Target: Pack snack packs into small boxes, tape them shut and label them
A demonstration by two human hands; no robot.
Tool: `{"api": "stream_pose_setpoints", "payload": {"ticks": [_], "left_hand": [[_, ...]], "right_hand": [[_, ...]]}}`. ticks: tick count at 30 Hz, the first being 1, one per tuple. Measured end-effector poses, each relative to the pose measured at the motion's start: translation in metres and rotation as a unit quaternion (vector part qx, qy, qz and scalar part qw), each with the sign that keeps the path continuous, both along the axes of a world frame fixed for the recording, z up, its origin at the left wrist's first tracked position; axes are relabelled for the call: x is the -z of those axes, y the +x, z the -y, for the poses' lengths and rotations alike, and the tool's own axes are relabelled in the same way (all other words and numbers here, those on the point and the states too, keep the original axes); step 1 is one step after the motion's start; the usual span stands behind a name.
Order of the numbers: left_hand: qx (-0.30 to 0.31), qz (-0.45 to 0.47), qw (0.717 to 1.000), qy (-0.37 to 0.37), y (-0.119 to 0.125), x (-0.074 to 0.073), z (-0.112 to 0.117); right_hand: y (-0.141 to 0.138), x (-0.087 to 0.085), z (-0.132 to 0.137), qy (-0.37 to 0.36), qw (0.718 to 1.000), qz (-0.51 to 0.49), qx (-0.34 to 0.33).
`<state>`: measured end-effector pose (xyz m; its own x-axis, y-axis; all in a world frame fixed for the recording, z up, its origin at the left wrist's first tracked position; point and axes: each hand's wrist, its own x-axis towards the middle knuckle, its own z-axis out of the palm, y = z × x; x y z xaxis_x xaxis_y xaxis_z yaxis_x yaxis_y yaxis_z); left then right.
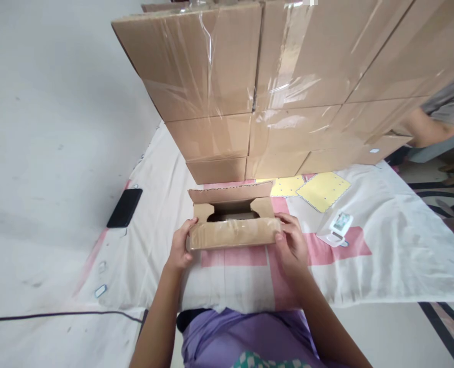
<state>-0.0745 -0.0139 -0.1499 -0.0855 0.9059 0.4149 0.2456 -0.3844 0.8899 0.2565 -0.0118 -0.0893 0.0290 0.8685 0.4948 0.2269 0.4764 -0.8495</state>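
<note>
A small cardboard box [234, 235] rests on the cloth-covered table in front of me. Its long back flap stands up, and two side flaps with curved cut-outs lean in over the dark opening. What lies inside cannot be made out. My left hand [181, 244] grips the box's left end, thumb near the top edge. At the right end, my right hand [291, 241] is closed around the corner, with the thumb on the front face and fingers over the far side.
Behind the box rises a tall stack of taped cartons [227, 135]. A black phone [125, 208] lies on the left by the wall. To the right are a small white device with a screen [341, 223] and yellow cloth patches [324, 190]. Another person's arm [430, 128] shows at far right.
</note>
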Motion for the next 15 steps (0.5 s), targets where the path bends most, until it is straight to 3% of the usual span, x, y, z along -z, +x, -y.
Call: {"api": "stream_pose_setpoints", "payload": {"ticks": [4, 8, 11, 15], "left_hand": [[-0.041, 0.014, 0.999, 0.018, 0.019, -0.012, 0.005], [-0.058, 0.074, 0.995, -0.025, 0.031, -0.029, 0.000], [-0.016, 0.052, 0.998, -0.019, 0.027, -0.042, -0.005], [-0.028, -0.035, 0.999, 0.021, 0.023, -0.063, -0.001]], "right_hand": [[-0.017, -0.011, -0.006, -0.074, 0.990, -0.112, 0.029], [-0.012, -0.019, -0.022, -0.116, 0.977, -0.167, -0.067], [-0.006, -0.020, -0.035, -0.089, 0.976, -0.168, -0.102], [0.000, -0.015, -0.041, -0.019, 0.980, -0.190, -0.061]]}}
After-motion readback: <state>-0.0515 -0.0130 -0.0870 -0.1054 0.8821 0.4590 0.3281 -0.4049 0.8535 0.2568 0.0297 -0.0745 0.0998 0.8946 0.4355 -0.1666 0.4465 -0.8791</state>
